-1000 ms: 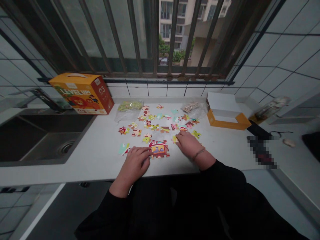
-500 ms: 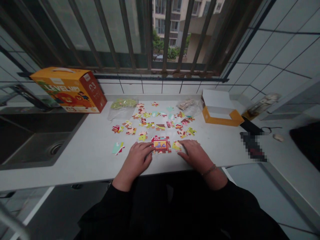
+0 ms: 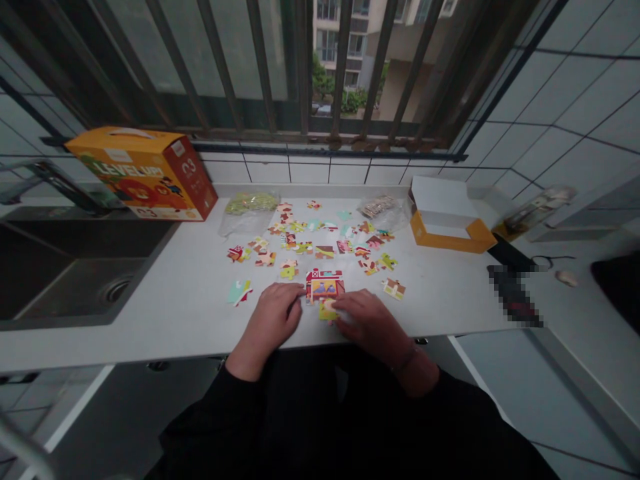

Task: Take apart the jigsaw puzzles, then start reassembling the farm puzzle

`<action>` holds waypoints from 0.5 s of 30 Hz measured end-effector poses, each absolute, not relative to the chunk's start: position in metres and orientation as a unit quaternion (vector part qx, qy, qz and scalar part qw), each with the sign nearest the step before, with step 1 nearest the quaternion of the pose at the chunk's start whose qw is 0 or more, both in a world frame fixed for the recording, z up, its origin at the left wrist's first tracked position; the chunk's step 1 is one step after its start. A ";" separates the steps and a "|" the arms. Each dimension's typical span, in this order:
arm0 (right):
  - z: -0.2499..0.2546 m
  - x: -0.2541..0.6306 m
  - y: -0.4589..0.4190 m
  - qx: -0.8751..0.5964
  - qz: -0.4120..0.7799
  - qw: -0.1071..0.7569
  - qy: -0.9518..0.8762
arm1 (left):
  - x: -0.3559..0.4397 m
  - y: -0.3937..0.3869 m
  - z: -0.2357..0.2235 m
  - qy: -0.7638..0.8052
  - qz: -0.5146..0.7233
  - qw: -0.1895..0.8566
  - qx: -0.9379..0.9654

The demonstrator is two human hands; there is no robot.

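My right hand (image 3: 373, 323) pinches a yellow-green puzzle piece (image 3: 327, 311) at its right side. That piece lies against or over the lower edge of a joined red barn section (image 3: 325, 288); whether the two interlock I cannot tell. My left hand (image 3: 275, 313) rests on the counter, thumb apart from the fingers, its fingertips touching the barn section's left edge. To the left lies a mint-and-red piece (image 3: 240, 292). A brown-and-white piece (image 3: 395, 288) sits to the right of the barn section. Several loose puzzle pieces (image 3: 324, 252) spread out behind it.
On the white counter (image 3: 175, 327) stand an orange box (image 3: 145, 177) at back left and an open yellow-and-white box (image 3: 450, 233) at right. Two clear bags (image 3: 250, 204) lie near the wall, one holding green items. A sink (image 3: 65, 293) borders the left side.
My right hand has moved left and nearer to me, carrying the yellow-green piece to the barn section's lower edge. The brown-and-white piece at right is uncovered. My left hand stays nearly still.
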State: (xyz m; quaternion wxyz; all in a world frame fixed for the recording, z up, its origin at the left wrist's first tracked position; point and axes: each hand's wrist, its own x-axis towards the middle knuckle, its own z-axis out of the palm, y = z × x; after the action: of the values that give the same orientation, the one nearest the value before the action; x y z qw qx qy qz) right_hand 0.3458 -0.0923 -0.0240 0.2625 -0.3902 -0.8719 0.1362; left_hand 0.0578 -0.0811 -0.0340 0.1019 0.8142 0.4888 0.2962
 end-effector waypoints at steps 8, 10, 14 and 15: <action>-0.036 0.313 -0.103 -0.404 0.108 0.226 -0.880 | 0.059 -0.085 -0.032 0.470 0.290 0.103 0.828; -0.036 0.314 -0.103 -0.398 0.105 0.226 -0.883 | 0.059 -0.086 -0.031 0.465 0.284 0.103 0.833; -0.037 0.314 -0.104 -0.400 0.105 0.219 -0.883 | 0.060 -0.086 -0.030 0.459 0.272 0.105 0.839; -0.037 0.313 -0.104 -0.404 0.104 0.220 -0.882 | 0.061 -0.086 -0.029 0.456 0.271 0.107 0.841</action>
State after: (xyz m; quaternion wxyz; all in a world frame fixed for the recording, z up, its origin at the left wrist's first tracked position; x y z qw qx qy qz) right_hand 0.3134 -0.1042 -0.0366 0.2197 -0.4038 -0.8819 0.1041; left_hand 0.0607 -0.0865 -0.0292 0.1066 0.8413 0.4558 0.2705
